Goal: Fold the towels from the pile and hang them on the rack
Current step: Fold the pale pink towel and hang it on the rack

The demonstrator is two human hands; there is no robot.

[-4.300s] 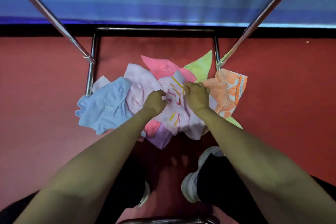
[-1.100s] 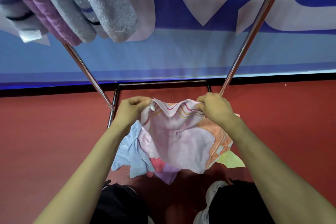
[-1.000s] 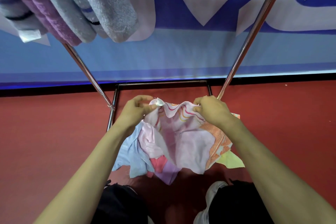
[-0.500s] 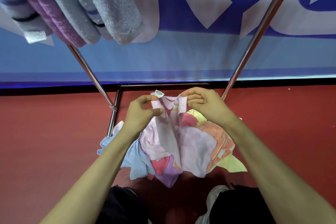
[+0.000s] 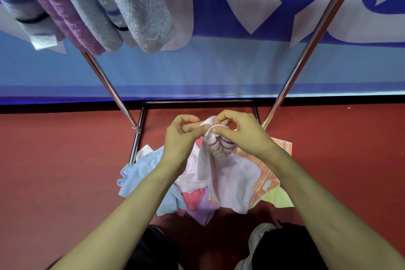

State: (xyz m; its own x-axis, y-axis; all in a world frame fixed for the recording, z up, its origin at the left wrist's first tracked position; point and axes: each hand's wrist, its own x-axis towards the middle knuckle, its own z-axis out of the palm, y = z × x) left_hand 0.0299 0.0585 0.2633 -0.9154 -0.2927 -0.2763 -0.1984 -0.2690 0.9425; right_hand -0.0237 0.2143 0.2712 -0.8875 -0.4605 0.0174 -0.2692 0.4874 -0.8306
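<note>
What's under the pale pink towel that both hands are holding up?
Edges of a blue towel, an orange towel, a yellow towel, a purple towel and a bright pink towel show beneath the pale pink towel. The rest is hidden.

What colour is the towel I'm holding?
Pale pink towel with red and yellow wavy stripes near the top; head view.

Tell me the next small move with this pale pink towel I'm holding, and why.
Probably lift the pale pink towel clear of the pile: left hand and right hand pinch its top corners together, so it hangs halved, its lower edge over the pile.
</note>
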